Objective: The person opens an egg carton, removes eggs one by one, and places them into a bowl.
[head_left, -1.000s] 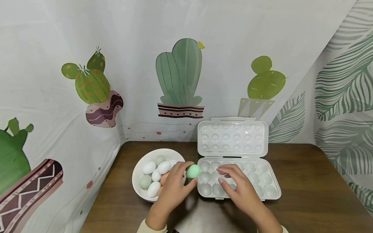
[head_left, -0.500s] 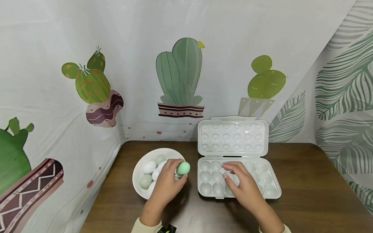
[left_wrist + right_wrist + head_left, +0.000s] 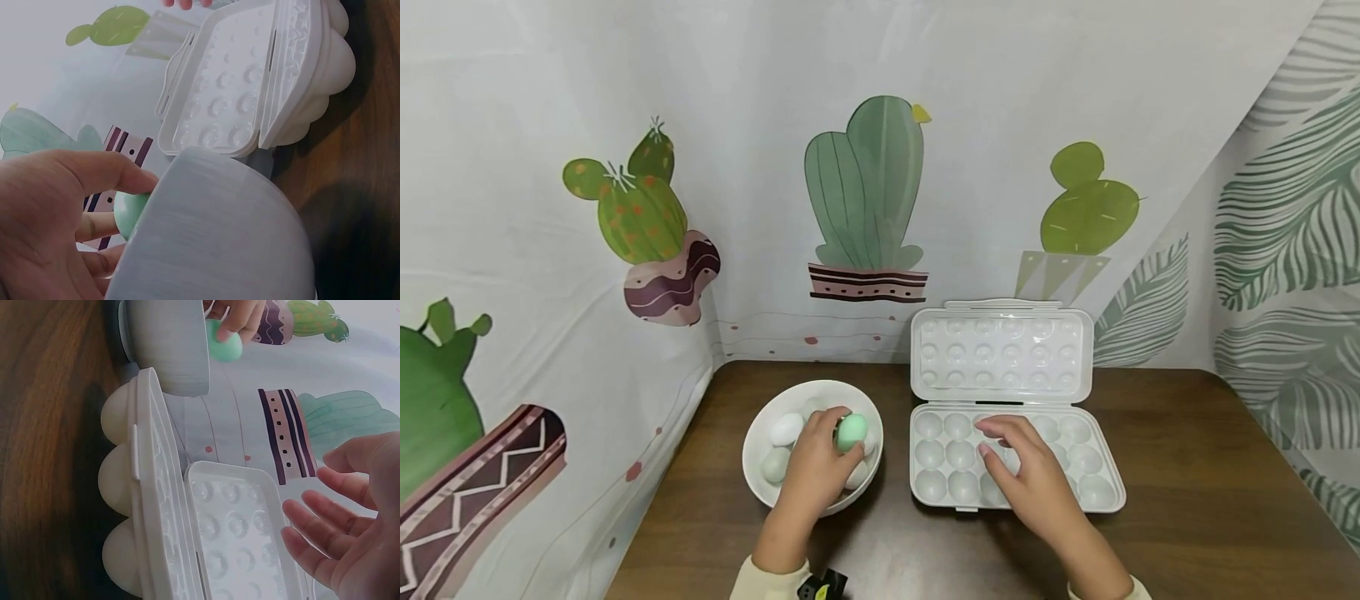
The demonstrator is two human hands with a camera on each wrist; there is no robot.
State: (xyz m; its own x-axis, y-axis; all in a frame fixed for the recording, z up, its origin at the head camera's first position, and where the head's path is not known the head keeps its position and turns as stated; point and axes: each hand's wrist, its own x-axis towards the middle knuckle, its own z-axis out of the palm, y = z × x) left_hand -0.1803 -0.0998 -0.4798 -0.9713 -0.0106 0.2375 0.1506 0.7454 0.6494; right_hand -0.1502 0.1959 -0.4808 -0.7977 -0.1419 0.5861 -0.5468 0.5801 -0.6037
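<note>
My left hand [image 3: 811, 471] pinches a mint-green egg [image 3: 852, 431] between thumb and fingers, over the right part of a white bowl [image 3: 853, 395]. Inside the bowl lie white and pale green eggs, such as a white egg [image 3: 786, 429]; the hand covers some of them. From the left wrist view, the bowl's wall [image 3: 219, 231] hides part of the green egg [image 3: 129, 211]. Above the white egg box [image 3: 930, 454], my right hand [image 3: 1030, 471] hovers with relaxed, parted fingers and nothing in them. The box's round hollows that show hold no eggs.
The egg box's lid [image 3: 1002, 354] stands raised behind its base, near the cloth backdrop [image 3: 760, 208] printed with cacti and leaves. Brown wooden tabletop [image 3: 1195, 467] extends to the right of the box. A dark device [image 3: 823, 586] sits at my left wrist.
My left hand has carried the green egg leftward, from beside the egg box to over the bowl. The right hand has shifted slightly right, still above the box.
</note>
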